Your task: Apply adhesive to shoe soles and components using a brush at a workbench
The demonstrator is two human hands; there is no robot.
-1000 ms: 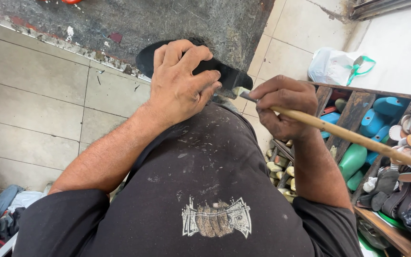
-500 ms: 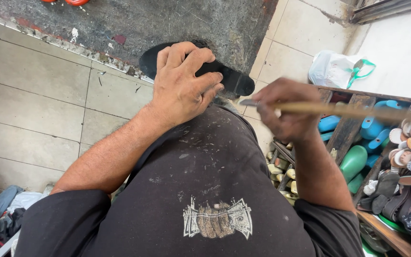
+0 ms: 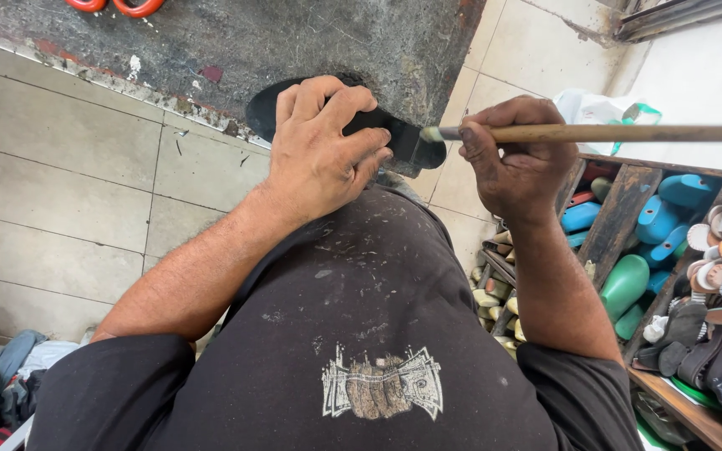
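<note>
Above tiled floor (image 3: 68, 184), left hand (image 3: 319, 150) grips sole (image 3: 403, 138); right (image 3: 516, 163) clutches apparently touching brush (image 3: 595, 133).

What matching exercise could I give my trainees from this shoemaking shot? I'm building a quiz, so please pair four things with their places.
Things:
1. black sole
2. brush
3. shoe lasts
4. plastic bag

Places:
A. on the tiled floor, beyond the brush handle
B. under the left hand, over the lap
C. in the wooden rack on the right
D. in the right hand, tip at the sole's end

Pairs: 1-B, 2-D, 3-C, 4-A
</note>
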